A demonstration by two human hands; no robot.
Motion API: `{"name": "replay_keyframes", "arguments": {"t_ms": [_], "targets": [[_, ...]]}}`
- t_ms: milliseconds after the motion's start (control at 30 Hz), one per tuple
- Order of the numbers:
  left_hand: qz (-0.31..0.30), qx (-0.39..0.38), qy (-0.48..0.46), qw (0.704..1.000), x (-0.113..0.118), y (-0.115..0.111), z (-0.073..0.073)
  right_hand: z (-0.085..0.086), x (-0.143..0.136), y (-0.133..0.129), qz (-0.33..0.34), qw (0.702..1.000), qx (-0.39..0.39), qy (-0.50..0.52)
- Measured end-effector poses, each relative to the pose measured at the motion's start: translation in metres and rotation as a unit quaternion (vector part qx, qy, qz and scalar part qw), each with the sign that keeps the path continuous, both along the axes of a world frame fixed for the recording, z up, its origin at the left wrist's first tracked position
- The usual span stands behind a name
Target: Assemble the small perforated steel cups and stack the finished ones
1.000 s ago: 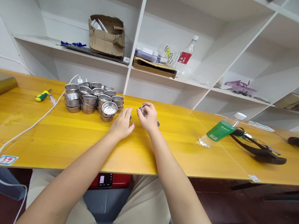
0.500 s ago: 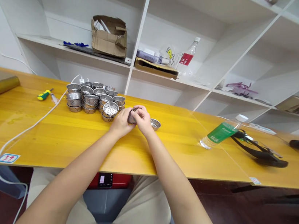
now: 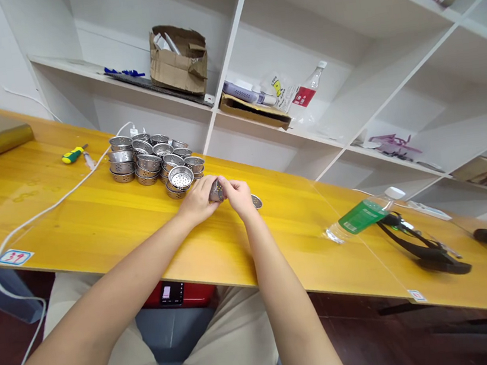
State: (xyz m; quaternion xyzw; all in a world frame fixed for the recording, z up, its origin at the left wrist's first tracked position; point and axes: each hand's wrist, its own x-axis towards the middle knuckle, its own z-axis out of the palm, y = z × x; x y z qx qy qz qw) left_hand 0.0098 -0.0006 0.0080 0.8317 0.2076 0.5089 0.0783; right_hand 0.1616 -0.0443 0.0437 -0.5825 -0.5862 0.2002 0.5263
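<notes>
Between my two hands a small perforated metal cup [image 3: 216, 191] is tilted on its side above the yellow table. My left hand [image 3: 199, 202] is wrapped round its left side. The fingers of my right hand [image 3: 237, 195] pinch its right edge. Just right of and partly behind my right hand, another metal cup [image 3: 256, 201] sits on the table. Stacks of similar perforated cups [image 3: 149, 162] stand beyond my left hand, with one bright cup [image 3: 180, 177] on top at the near end.
A white cable [image 3: 53, 206] crosses the table at the left, near a green-yellow screwdriver [image 3: 73, 154]. A bottle with a green label [image 3: 361, 215] lies at the right beside a black strap [image 3: 427, 251]. White shelves [image 3: 315, 180] stand along the back edge.
My right hand has shifted slightly right, its fingers moving from over the cup's face to its right edge. The held cup has turned, and my right hand now covers more of the loose cup.
</notes>
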Motion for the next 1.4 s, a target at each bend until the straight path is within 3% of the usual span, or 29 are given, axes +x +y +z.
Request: {"name": "replay_keyframes", "arguments": {"t_ms": [133,367,767,1400], "targets": [[-0.006,0.006,0.014,1.000,-0.001,-0.001,0.001,0.002,0.003,-0.003,0.087,0.990,-0.081,0.070],[-0.004,0.004,0.041,0.999,-0.002,-0.001,-0.001,0.001,0.002,-0.002,0.142,0.980,-0.090,0.105],[-0.008,-0.002,0.062,0.998,-0.002,0.003,0.000,0.002,0.000,-0.004,0.160,0.975,-0.100,0.119],[-0.004,-0.026,0.013,1.000,0.003,0.004,-0.003,0.003,0.013,-0.001,0.174,0.959,-0.127,0.185]]}}
